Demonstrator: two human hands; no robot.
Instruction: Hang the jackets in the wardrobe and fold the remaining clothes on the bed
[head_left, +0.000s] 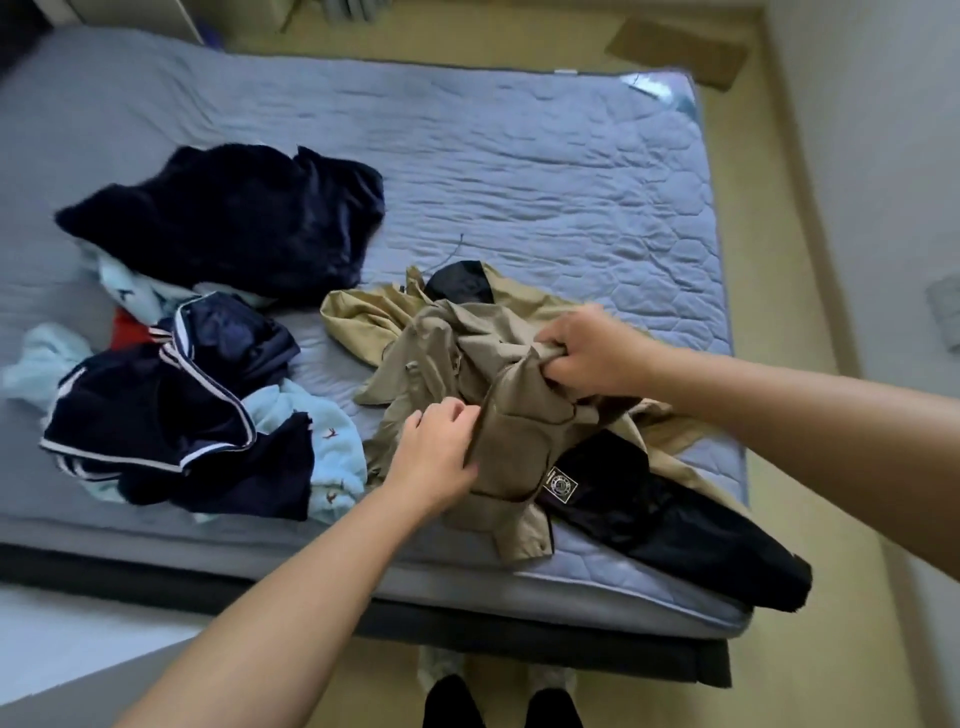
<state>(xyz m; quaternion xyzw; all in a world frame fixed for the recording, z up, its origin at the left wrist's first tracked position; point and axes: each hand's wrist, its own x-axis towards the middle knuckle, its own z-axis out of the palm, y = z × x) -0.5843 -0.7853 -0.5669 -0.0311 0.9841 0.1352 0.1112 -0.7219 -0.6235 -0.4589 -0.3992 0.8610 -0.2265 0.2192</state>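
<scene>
A crumpled khaki jacket (524, 431) with black lining and a black sleeve lies on the near right part of the bed (545, 171). My right hand (582, 353) is clenched on a bunch of its fabric near the top. My left hand (436, 452) pinches an edge of the same jacket lower down. A dark navy fleece garment (234, 218) lies further back on the left. Closer to me on the left is a heap of navy clothes with white stripes (171, 415) mixed with light blue pieces (332, 441).
The bed has a blue-grey quilted cover and a dark frame (519, 629). Yellowish floor runs along the right side and the far end, with a brown mat (680, 49) at the back. My feet (498, 701) stand at the bed's near edge.
</scene>
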